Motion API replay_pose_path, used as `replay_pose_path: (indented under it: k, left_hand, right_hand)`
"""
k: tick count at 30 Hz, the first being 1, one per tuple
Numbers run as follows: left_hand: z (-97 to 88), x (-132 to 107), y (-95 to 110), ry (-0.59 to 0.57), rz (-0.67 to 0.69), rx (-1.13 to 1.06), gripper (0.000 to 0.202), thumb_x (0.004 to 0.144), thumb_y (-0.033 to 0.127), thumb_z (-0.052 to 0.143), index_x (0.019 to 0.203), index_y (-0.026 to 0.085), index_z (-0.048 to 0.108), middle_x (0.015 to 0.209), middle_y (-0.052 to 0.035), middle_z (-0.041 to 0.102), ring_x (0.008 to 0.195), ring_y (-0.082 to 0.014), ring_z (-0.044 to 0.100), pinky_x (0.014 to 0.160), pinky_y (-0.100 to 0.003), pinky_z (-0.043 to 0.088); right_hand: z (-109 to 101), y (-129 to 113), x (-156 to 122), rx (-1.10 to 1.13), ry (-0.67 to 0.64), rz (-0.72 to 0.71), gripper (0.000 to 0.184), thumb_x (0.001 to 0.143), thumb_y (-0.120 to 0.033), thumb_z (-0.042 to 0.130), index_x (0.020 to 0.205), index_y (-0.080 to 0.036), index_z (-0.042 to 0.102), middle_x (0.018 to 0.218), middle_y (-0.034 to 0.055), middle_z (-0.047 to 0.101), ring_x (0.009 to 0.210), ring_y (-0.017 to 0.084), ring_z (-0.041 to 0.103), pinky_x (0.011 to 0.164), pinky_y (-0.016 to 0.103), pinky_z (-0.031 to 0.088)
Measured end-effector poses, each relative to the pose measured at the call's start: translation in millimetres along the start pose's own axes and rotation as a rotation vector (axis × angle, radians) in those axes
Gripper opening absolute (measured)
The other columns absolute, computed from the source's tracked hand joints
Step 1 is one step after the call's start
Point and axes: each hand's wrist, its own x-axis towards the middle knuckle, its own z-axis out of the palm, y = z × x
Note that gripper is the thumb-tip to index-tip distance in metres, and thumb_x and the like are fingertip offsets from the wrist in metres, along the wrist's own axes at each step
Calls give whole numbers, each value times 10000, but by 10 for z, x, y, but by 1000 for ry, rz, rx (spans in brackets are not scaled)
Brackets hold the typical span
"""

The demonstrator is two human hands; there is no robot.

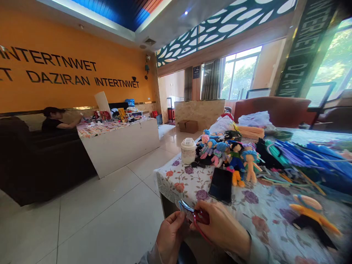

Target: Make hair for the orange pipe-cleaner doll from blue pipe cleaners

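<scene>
My right hand (220,227) grips a pair of red-handled scissors (200,219), whose blades stand apart and point up to the left. Close beside them is my left hand (172,233), thumb and fingers pinched together just below the blades. Something small and pale shows near the pinch, too small to name. Both hands are in front of the table's near left corner. On the tablecloth (167,172) beyond them lies a dark phone (220,185). Several small fuzzy dolls (236,161) are heaped behind the phone.
A lidded cup (188,151) stands near the table's left edge. Bundles of blue fuzzy stems (319,161) spread to the right. An orange and black doll (316,216) lies at the near right. Across the tiled floor, a person (55,123) sits at another table (123,146).
</scene>
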Motion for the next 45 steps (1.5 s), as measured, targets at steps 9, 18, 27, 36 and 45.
replay_pose_path:
  k: [9,18,27,36,45]
  left_hand:
    - [-18,-6,-20,18,-15,2,304,532,342,880,629,125,690,603,-15,630,575,-117,558,584,-232,425]
    - [-17,3,-21,13,-7,-13,311,519,341,885,610,126,679,586,-7,628,547,-116,554,566,-237,420]
    - [-36,21,-38,-12,-12,-35,270,587,305,859,623,118,667,596,-8,605,575,-114,550,619,-246,424]
    - [-27,3,-18,-17,-21,-28,296,560,328,867,587,132,646,577,-4,602,557,-117,545,582,-243,403]
    - [-10,-11,-22,-15,-37,-67,283,545,298,877,631,122,673,641,-16,623,601,-126,561,630,-255,412]
  right_hand:
    - [60,6,6,-24,17,-18,168,743,-254,597,884,-222,683,782,12,710,784,198,632,684,266,398]
    - [30,1,-3,-6,19,-18,153,739,-277,605,863,-229,680,745,4,700,723,189,620,633,264,386]
    - [58,4,14,-37,31,-20,215,736,-225,574,916,-213,690,804,31,715,807,213,639,705,277,406]
    - [89,76,33,-27,30,-14,169,751,-225,562,866,-216,685,750,16,699,750,196,618,660,275,384]
    - [55,7,-7,-20,32,-10,159,727,-282,630,871,-224,664,790,2,700,768,195,615,663,272,389]
